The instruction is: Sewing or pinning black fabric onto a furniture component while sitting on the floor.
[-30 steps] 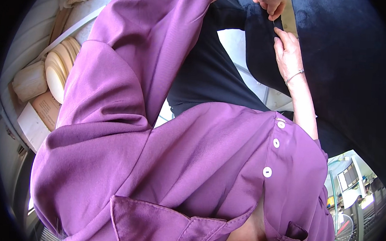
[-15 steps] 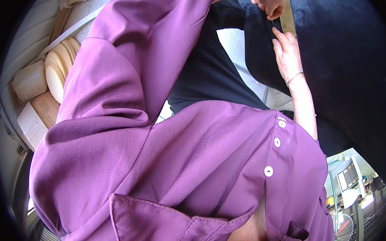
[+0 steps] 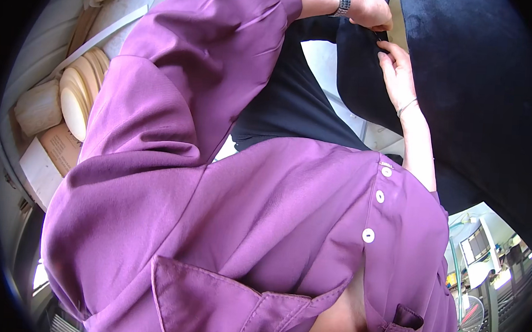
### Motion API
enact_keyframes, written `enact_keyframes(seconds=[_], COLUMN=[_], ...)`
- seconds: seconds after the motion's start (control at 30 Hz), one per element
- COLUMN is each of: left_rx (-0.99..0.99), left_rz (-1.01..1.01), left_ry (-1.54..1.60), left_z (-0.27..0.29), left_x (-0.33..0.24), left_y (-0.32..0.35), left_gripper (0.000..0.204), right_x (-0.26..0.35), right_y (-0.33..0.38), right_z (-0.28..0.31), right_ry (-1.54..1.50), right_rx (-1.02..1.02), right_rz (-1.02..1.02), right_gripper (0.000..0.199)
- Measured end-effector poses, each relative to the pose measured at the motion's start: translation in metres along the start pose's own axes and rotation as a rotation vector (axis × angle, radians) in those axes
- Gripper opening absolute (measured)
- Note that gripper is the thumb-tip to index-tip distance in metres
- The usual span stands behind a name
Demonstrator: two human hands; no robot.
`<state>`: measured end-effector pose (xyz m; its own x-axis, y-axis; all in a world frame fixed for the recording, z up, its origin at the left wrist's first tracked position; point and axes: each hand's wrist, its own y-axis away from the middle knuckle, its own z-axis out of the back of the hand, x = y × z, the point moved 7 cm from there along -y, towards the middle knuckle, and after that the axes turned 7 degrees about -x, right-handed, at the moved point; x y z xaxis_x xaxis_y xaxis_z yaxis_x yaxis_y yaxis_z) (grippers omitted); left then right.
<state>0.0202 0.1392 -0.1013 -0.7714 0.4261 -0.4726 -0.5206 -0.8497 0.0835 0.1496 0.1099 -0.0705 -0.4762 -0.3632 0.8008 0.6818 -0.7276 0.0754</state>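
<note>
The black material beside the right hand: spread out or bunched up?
Spread out: the black material forms a broad, mostly smooth expanse beside the right hand.

Just behind my left hand (image 3: pixel 373 13) I wear a broad, silvery linked band (image 3: pixel 343 1); behind my right hand (image 3: pixel 398 72), a thin bangle (image 3: pixel 406 107). Farther back from both hands, my purple shirt (image 3: pixel 289 192) has loose sleeves (image 3: pixel 188 45), round white buttons (image 3: pixel 368 235) and a stitched, pointed collar (image 3: pixel 209 296).
</note>
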Motion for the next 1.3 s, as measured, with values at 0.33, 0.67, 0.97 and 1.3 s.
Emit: enact_keyframes(seconds=[0.33,0.67,0.97,1.3], left_rx=[-0.173,-0.301,-0.563,-0.574], left_rz=[0.285,0.300,0.118,0.068], left_ry=[0.056,0.138,-0.005,-0.176], left_z=[0.006,0.011,0.048,0.030], left_x=[-0.008,-0.012,-0.056,-0.080], left_y=[0.008,0.003,0.029,0.038], left_gripper=[0.025,0.025,0.016,0.016], right_x=[0.001,-0.019,-0.032,-0.039], right_y=[-0.024,-0.029,-0.008,-0.004], right_z=[-0.005,-0.001,0.000,0.000], right_ry=[0.046,0.118,-0.155,-0.201], right_rx=[-0.103,-0.168,0.007,0.043], right_rz=[0.003,0.178,-0.158,-0.174], right_gripper=[0.021,0.017,0.014,0.021])
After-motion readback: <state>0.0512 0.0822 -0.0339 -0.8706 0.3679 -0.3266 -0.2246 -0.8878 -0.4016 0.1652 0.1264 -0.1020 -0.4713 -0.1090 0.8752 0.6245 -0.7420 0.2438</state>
